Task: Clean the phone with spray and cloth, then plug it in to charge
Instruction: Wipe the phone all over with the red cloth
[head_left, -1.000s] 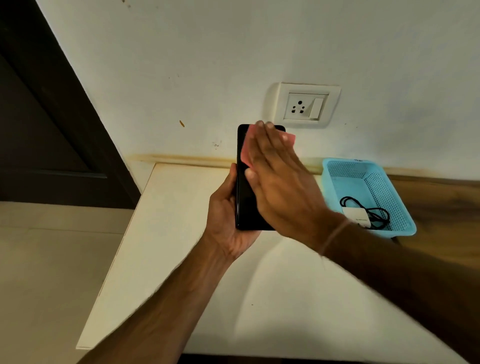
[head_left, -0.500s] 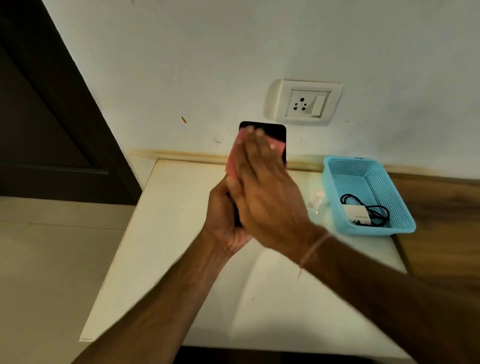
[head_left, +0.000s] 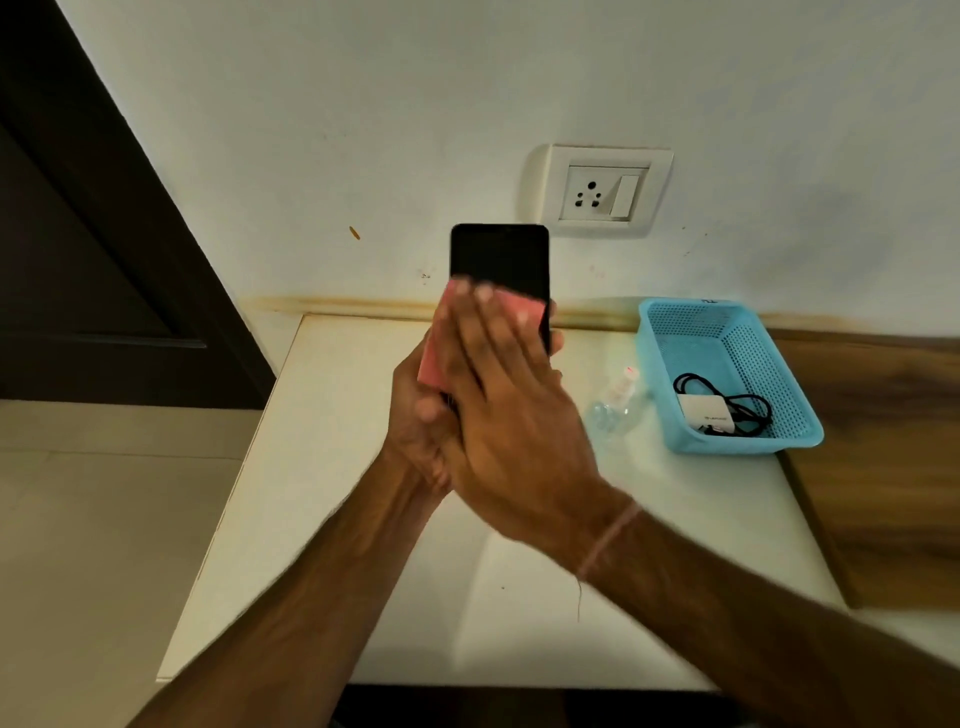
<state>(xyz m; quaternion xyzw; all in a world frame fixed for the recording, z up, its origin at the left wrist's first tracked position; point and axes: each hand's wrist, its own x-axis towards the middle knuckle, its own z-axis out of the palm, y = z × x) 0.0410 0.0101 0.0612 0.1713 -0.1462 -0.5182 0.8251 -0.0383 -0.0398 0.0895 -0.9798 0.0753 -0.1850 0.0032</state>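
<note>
White wall with a socket (head_left: 605, 191) backs the pale desk (head_left: 322, 493). Above the desk's middle, the left hand (head_left: 410, 441) grips the lower part of the upright black phone (head_left: 498, 257), fingers curled round it. The right hand (head_left: 514, 421), fingers straight, presses a pink cloth (head_left: 524, 312) flat on the screen. Near the far right corner sit a spray bottle (head_left: 615, 402) and a blue basket (head_left: 748, 444) holding the charger (head_left: 704, 413).

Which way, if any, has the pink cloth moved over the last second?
Yes: the pink cloth, pressed by the right hand, has slid down and left, away from the wall socket, baring more of the phone.
</note>
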